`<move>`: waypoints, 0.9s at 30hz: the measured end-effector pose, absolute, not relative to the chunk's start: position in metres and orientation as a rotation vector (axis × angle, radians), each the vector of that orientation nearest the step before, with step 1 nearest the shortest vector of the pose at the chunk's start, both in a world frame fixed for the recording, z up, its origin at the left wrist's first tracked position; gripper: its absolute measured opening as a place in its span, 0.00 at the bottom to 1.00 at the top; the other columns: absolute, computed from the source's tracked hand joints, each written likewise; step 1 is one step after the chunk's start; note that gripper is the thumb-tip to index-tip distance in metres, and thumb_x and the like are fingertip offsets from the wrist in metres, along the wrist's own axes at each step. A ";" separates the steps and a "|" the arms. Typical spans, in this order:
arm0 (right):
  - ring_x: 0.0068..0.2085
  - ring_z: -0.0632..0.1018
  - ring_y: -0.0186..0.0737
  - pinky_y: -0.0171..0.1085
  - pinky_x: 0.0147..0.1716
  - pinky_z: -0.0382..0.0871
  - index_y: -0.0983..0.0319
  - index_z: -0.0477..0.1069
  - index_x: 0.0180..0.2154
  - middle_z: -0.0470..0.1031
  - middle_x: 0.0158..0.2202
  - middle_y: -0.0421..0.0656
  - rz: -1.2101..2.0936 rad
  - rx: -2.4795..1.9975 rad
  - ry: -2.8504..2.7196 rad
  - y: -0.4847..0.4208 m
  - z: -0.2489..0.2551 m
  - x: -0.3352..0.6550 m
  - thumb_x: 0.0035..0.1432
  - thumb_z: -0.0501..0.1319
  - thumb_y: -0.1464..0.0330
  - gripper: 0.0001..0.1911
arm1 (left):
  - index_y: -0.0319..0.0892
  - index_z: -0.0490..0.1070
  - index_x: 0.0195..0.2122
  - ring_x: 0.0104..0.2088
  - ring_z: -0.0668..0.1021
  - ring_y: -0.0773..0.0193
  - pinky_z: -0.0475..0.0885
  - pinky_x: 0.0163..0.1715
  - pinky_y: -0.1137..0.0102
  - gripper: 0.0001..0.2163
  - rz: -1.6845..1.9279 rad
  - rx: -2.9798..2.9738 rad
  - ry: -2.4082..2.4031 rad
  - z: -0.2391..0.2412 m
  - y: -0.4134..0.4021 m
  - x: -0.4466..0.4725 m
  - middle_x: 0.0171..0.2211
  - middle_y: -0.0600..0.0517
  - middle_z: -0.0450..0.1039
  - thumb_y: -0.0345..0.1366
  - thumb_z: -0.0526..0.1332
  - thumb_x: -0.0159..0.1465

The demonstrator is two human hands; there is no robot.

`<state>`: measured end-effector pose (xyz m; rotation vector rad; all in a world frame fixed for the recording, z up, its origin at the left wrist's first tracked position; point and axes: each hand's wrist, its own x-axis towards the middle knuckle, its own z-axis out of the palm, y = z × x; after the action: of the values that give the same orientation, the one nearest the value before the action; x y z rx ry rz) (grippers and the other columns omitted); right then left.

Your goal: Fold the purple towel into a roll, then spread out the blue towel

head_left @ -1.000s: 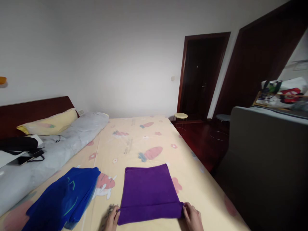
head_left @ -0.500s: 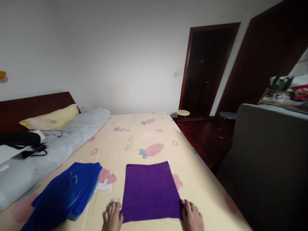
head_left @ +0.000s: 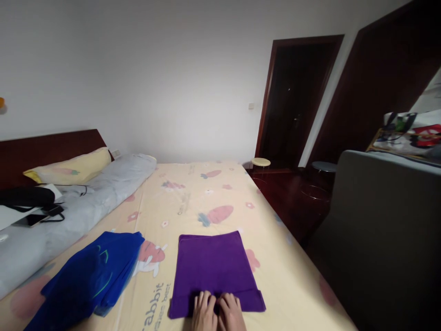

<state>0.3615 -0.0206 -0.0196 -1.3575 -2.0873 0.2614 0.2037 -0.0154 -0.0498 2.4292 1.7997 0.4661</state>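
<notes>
One head-worn camera looks forward and down along the bed (head_left: 193, 193), close above it.

Count: two hands, left (head_left: 204, 312) and right (head_left: 231, 312). One purple cloth (head_left: 215, 271). One blue garment (head_left: 89, 280). One bed (head_left: 206, 193). One yellow pillow (head_left: 69, 168). One grey rolled quilt (head_left: 86, 202). Two round stools, cream (head_left: 260, 162) and grey (head_left: 324, 167). One doorway (head_left: 296, 101).

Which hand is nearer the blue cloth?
The left hand. It lies flat on the purple towel on the side toward the blue cloth; the right hand lies beside it, farther away.
</notes>
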 end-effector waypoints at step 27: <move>0.46 0.76 0.44 0.43 0.46 0.62 0.51 0.74 0.44 0.78 0.47 0.41 0.099 -1.652 -1.985 -0.021 -0.033 0.494 0.53 0.58 0.71 0.17 | 0.53 0.73 0.41 0.45 0.78 0.60 0.70 0.46 0.67 0.19 0.474 2.634 1.703 -0.010 -0.022 0.052 0.40 0.56 0.79 0.24 0.54 0.54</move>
<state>0.4937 -0.0215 -0.0325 -1.6516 -1.9846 0.0991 0.0522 -0.0225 -0.0098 2.6343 1.7027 0.4740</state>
